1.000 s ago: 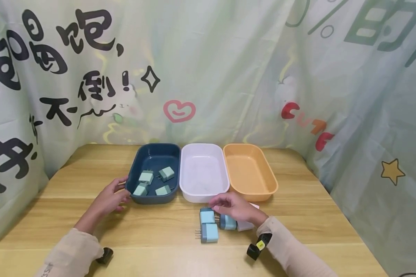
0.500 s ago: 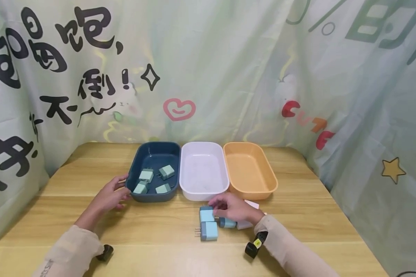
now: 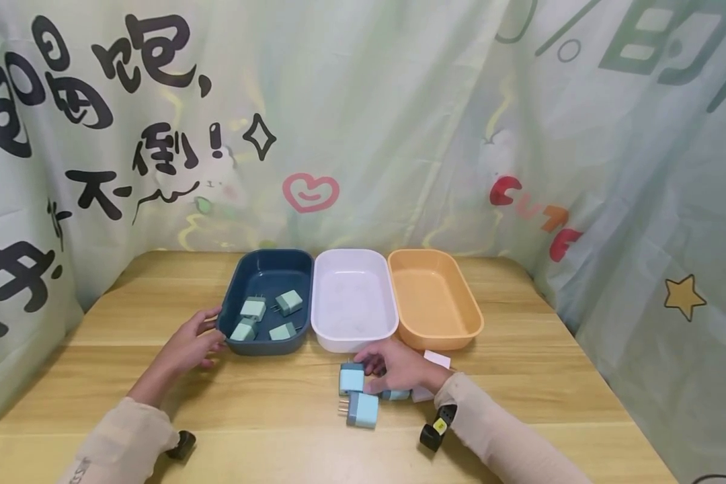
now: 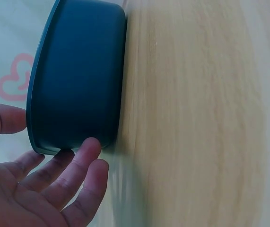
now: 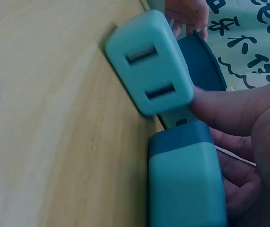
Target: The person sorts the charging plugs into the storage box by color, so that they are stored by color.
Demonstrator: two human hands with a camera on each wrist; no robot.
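Observation:
My left hand (image 3: 193, 341) rests its fingertips against the near left corner of the dark blue tray (image 3: 269, 347); in the left wrist view, the thumb meets the rim and the loosely extended fingers lie along the outer wall. Inside the tray lie several pale green plug chargers. My right hand (image 3: 399, 366) reaches low over a cluster of blue chargers, fingers bent and thumb apart from them. Its thumb is right at the upper blue charger (image 3: 351, 379). A lower blue charger (image 3: 362, 410) touches this one; its two ports face the right wrist camera. A third blue charger (image 3: 396, 394) is partly under the hand.
A white tray (image 3: 354, 343) and an orange tray (image 3: 440, 340) stand side by side with the dark blue one. Pale pinkish-white pieces (image 3: 437, 359) lie partly hidden by the right wrist. A printed curtain (image 3: 363, 134) hangs behind the table (image 3: 266, 417).
My right hand has moved slightly left and nearer the table's front, its thumb lower. The upper blue charger has shifted left and the lower one has turned a little. The left hand has stayed put.

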